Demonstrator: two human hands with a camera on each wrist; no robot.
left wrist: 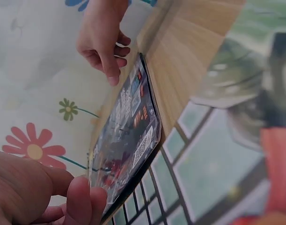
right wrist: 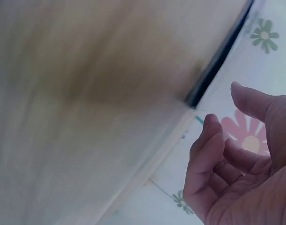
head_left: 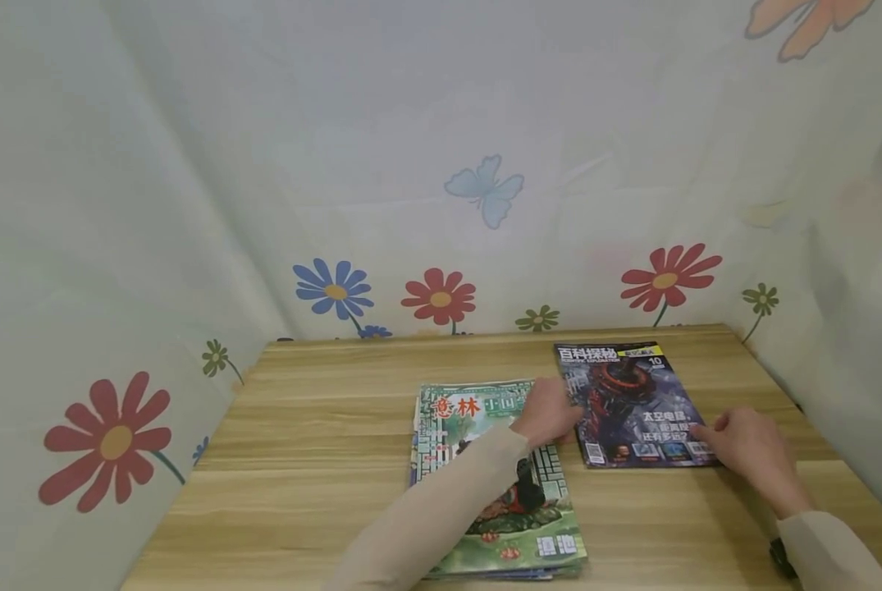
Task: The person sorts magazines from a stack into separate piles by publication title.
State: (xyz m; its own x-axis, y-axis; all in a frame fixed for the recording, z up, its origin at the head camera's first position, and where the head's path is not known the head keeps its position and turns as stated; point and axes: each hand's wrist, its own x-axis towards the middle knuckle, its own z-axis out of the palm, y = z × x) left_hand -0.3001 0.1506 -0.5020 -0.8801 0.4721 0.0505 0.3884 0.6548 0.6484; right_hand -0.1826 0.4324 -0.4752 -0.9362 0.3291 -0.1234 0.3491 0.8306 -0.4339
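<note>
A dark magazine [head_left: 632, 402] with a red ringed machine on its cover lies toward the back right. My left hand [head_left: 547, 410] is at its left edge, and in the left wrist view the curled fingers [left wrist: 82, 197] appear to pinch that edge. Beside the lower right corner is my right hand [head_left: 754, 451], fingers loosely bent with nothing seen between them. In the right wrist view, the right hand's thumb [right wrist: 248, 103] stands apart from its fingers. Under my left forearm, a green-covered magazine [head_left: 500, 542] tops a small pile; the sleeve hides part of its cover.
Everything lies on a wood-grain table [head_left: 300, 460]. Behind and beside it hangs a pale cloth [head_left: 381, 164] printed with flowers and butterflies. A small dark object [head_left: 782, 558] shows by the right sleeve.
</note>
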